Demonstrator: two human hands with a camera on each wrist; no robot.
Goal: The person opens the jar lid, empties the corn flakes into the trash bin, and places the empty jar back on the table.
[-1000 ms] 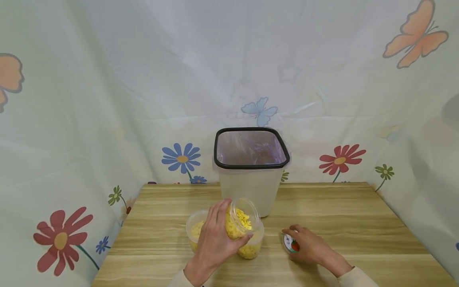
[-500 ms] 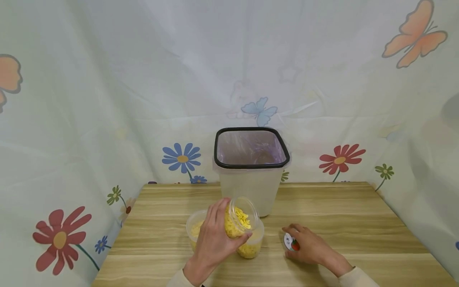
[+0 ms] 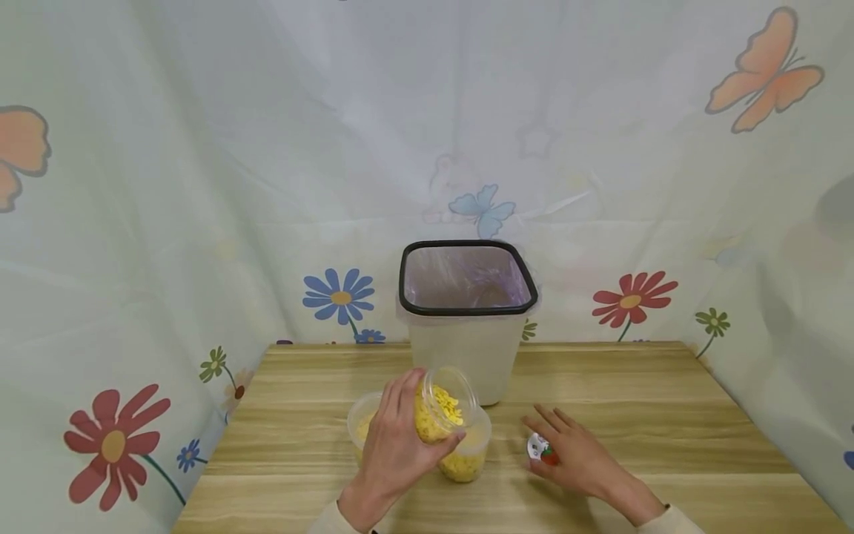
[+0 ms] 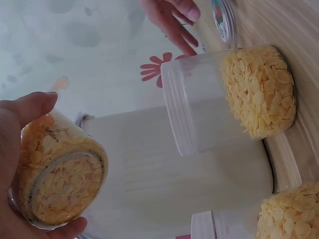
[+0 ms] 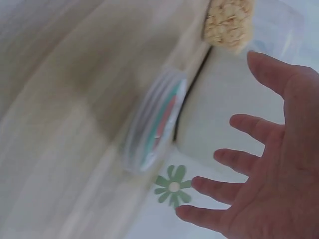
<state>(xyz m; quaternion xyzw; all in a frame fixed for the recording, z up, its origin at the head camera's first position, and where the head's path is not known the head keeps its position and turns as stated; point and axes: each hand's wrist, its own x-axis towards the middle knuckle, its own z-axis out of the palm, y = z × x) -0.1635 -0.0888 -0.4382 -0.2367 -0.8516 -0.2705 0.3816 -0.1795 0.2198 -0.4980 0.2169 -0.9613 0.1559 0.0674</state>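
My left hand (image 3: 394, 452) grips a clear plastic jar (image 3: 430, 419) of yellow flakes, raised and tilted with its uncovered mouth toward the upper right. In the left wrist view, the flakes show through the base of this held jar (image 4: 65, 189). Two more lidless jars of flakes stand on the table: a right jar (image 3: 465, 466) below the held one, and a left jar (image 3: 363, 408) partly hidden by my hand. My right hand (image 3: 580, 460) hovers with fingers spread over a small stack of round lids (image 3: 536, 449); the right wrist view shows it apart from the lids (image 5: 155, 122).
A pale bin (image 3: 460, 352) with a black rim (image 3: 467, 311) and a plastic liner stands behind the jars. The wooden table (image 3: 640, 415) meets a patterned cloth backdrop (image 3: 347, 163) at its back edge.
My right hand has come off the lids and spread its fingers. The left hand keeps its grip on the tilted jar, which has shifted very slightly left.
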